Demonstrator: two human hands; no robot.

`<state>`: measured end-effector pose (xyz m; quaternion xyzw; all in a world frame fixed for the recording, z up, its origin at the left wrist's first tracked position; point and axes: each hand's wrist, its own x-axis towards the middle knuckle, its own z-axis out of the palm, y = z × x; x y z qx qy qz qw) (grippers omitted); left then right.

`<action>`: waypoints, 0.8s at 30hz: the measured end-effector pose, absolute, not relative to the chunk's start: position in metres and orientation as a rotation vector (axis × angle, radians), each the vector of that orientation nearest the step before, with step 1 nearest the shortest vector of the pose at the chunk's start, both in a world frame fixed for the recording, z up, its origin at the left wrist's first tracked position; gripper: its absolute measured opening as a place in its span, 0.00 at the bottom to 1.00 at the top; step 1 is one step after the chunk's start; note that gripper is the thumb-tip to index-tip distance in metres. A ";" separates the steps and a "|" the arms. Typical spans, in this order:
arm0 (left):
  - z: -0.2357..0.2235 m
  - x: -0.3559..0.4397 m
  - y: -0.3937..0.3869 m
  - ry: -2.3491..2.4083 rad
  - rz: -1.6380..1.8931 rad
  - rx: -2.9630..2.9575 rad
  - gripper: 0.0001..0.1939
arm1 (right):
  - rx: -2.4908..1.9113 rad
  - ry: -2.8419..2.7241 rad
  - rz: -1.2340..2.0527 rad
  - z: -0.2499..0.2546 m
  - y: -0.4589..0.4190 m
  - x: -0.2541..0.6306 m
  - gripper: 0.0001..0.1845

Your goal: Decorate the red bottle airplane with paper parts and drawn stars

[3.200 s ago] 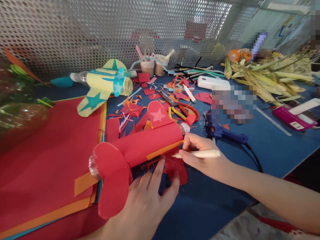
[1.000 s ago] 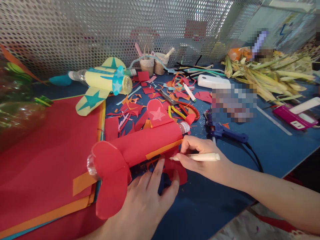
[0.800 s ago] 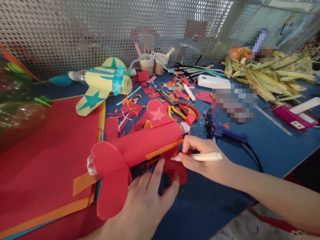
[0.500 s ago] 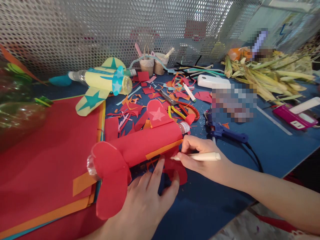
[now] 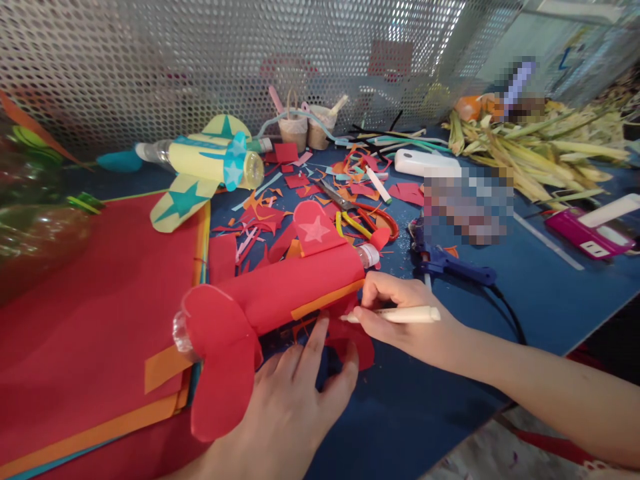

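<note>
A plastic bottle wrapped in red paper [image 5: 300, 277], shaped like an airplane, lies on the blue table. Its upper wing [image 5: 315, 228] carries a pale star; an orange strip [image 5: 327, 299] runs along the near side. My right hand [image 5: 405, 313] pinches a cream marker pen [image 5: 413, 314], whose tip is at the near red wing [image 5: 357, 350]. Whether the tip touches the paper I cannot tell. My left hand [image 5: 300, 393] lies with fingers spread, fingertips on or beside that near wing, partly under the bottle's tail piece [image 5: 225, 373].
Red, orange and blue paper sheets [image 5: 100, 320] are stacked at left. A yellow bottle plane [image 5: 200, 163] stands behind. Paper scraps, scissors [image 5: 367, 217] and a blue glue gun [image 5: 450, 265] lie beyond my hands. Dry husks [image 5: 530, 153] and a magenta hole-punch-like item [image 5: 590, 233] are at right.
The marker tip has shifted slightly left and down near the wing since the oldest frame. My left hand stays in nearly the same place, and the red bottle plane has barely moved.
</note>
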<state>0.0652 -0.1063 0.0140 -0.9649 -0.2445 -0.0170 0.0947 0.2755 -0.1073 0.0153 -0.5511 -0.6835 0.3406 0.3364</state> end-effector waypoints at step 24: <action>0.015 0.063 -0.107 -0.723 0.009 -2.897 0.26 | -1.479 -1.744 0.844 0.013 -0.107 0.277 0.12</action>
